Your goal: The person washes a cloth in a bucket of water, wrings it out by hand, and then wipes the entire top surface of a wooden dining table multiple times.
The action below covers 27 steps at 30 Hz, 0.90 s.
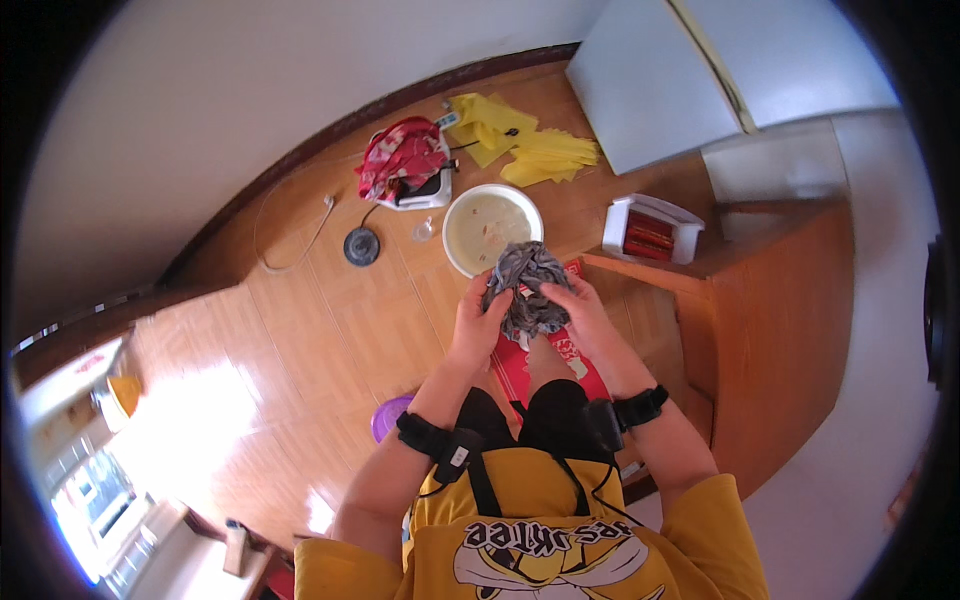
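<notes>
A crumpled grey patterned cloth is bunched between my two hands, just in front of my knees. My left hand grips its left side, the thumb lying over the folds. On the opposite side my right hand pinches it, thumb on top. A small gap in the middle of the folds shows red behind. Directly beyond the cloth stands a white basin holding cloudy liquid with a few brownish bits. The cloth overlaps the basin's near rim in the view; whether they touch I cannot tell.
Left of the basin are a small clear object, a dark round disc and a red floral cloth over a white device. Yellow sheets lie behind. A wooden cabinet with a white box stands right.
</notes>
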Available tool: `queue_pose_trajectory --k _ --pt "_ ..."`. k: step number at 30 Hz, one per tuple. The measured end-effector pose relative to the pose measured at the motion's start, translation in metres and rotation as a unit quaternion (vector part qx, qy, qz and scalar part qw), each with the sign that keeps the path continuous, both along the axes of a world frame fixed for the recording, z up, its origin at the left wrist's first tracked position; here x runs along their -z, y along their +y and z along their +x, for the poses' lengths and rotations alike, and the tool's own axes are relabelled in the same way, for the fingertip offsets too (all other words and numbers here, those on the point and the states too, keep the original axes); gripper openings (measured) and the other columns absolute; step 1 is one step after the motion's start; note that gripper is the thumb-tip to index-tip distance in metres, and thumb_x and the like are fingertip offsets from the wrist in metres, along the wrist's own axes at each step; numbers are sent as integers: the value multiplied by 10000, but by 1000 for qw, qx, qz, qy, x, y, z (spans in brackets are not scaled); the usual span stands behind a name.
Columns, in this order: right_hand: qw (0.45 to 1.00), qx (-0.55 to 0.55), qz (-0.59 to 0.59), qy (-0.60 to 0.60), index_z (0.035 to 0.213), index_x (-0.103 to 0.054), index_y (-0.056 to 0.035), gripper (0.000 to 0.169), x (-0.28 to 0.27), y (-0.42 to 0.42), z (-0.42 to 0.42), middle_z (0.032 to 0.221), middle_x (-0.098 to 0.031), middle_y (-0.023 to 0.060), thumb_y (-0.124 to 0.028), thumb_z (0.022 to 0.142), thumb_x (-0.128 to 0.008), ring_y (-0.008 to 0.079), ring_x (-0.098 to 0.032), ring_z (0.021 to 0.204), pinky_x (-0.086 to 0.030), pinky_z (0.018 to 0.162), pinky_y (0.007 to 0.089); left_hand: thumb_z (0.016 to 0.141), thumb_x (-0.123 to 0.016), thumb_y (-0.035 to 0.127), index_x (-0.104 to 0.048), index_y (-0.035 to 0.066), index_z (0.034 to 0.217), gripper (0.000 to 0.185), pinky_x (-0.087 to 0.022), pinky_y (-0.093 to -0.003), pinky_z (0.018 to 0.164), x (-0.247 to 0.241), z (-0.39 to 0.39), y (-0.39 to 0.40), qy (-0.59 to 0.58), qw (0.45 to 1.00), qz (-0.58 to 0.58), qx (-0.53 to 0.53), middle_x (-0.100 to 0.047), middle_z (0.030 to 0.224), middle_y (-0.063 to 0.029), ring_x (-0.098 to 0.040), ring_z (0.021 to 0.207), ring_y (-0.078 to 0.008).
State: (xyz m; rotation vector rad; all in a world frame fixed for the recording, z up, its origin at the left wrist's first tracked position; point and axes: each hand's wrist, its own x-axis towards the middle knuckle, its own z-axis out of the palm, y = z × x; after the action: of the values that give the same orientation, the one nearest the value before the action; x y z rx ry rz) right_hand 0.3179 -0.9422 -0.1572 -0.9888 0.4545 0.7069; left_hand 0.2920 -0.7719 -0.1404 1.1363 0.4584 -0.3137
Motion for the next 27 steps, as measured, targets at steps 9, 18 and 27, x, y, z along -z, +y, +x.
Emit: queue_pose_trajectory --k 9,18,27 --pt "989 -24 104 107 1235 -481 18 442 36 8 63 1177 -584 115 -255 890 -524 215 -559 1084 -416 959 364 933 -484 44 -505 -12 1173 247 -439 -230 812 75 -18 2 72 986 -12 -150 -595 1031 -62 -540 930 -92" --pt "971 -110 98 189 1251 -453 -87 396 111 67 65 1096 -587 55 -187 892 -588 162 -611 938 -532 749 312 922 -484 39 -464 52 1261 339 -473 -230 753 118 4 -5 158 958 -106 -212 -547 1104 -16 -540 921 -85" --pt "977 -137 -27 160 1311 -452 -125 558 275 102 108 919 -608 75 -14 783 -594 170 -611 686 -527 595 304 882 -547 130 -620 34 1084 235 -499 -296 724 318 -14 113 132 968 216 -5 -666 843 -108 -628 791 -173"
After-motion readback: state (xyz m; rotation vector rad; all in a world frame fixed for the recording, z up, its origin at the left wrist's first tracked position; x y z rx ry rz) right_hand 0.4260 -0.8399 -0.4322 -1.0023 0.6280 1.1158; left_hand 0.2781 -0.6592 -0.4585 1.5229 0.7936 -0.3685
